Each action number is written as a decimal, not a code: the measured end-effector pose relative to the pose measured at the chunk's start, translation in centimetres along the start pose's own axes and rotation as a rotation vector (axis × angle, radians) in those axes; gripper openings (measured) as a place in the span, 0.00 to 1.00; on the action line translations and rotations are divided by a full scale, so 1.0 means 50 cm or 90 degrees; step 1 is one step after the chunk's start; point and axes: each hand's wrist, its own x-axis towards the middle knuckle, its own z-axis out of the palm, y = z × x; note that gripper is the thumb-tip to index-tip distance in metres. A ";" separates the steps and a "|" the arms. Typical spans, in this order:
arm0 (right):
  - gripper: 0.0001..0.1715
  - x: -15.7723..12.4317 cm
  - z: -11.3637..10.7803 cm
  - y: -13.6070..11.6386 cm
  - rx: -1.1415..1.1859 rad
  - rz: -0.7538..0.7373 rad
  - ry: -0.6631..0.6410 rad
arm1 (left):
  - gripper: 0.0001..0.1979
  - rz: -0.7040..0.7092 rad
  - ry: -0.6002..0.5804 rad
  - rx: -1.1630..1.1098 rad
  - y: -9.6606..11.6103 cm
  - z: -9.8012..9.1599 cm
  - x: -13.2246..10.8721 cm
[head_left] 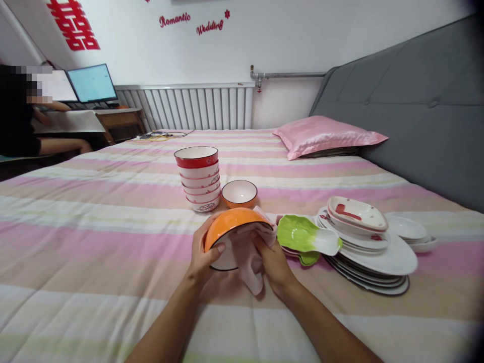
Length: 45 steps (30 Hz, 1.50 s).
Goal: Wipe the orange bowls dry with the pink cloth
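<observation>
My left hand (203,252) grips an orange bowl (227,224) by its rim, tilted so its white inside faces me. My right hand (273,262) presses a pale pink cloth (245,257) into the bowl's inside. Both hands hover just above the striped bedspread (94,242). Beyond them a second orange bowl (239,193) rests upright beside a stack of red-and-white bowls (198,177).
A green leaf-shaped dish (302,234) lies right of my hands, next to a pile of white plates (372,249) and small white dishes (410,232). A pink pillow (325,135) sits by the grey headboard (416,101). A person (18,116) sits at a desk with monitors far left.
</observation>
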 end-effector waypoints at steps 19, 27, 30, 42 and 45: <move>0.22 -0.021 0.019 -0.013 0.113 0.154 -0.063 | 0.25 0.000 0.075 -0.027 -0.002 0.015 -0.013; 0.25 -0.029 0.021 -0.023 0.113 0.188 -0.100 | 0.25 -0.009 0.108 -0.047 -0.005 0.016 -0.021; 0.26 -0.033 0.023 -0.030 0.104 0.223 -0.117 | 0.21 -0.045 0.138 -0.068 -0.010 0.014 -0.018; 0.23 -0.016 0.005 -0.009 -0.179 -0.070 0.086 | 0.17 -0.206 0.349 -0.159 0.011 0.023 0.014; 0.21 -0.012 -0.001 -0.016 -0.204 -0.101 0.158 | 0.16 -0.245 0.372 -0.164 0.015 0.022 0.017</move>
